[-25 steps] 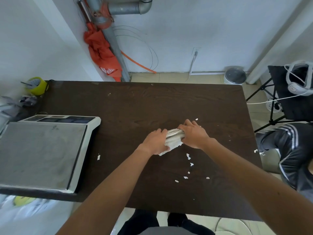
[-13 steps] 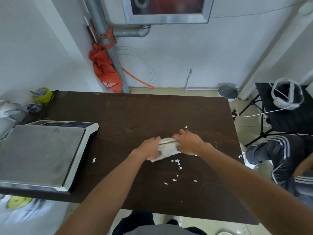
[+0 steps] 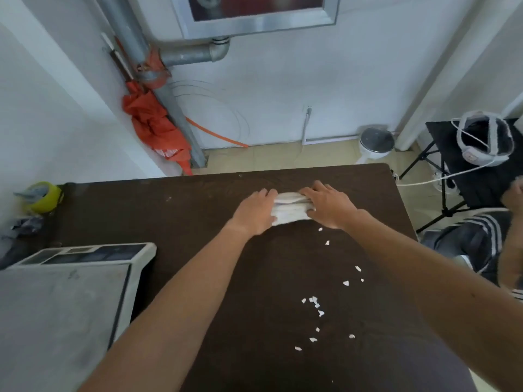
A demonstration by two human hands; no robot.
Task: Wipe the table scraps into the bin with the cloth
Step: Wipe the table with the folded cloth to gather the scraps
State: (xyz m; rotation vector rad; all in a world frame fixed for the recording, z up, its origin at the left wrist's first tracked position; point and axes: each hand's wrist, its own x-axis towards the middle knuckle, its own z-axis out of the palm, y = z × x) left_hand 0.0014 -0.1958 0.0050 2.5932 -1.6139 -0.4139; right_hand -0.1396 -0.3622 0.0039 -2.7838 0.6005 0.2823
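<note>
Both hands, the left hand (image 3: pixel 256 212) and right hand (image 3: pixel 328 205), pressed the bunched cloth (image 3: pixel 290 209) flat on the table (image 3: pixel 198 210), fingers closed on its ends, scraps (image 3: pixel 312 301) trailing toward six o'clock, probably to rake them nearer.

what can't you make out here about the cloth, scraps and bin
Head view only:
- cloth: both ends hidden under the left hand and right hand.
- scraps: too small to tell what they are.
- bin: top too blurred to tell whether it is open.
</note>
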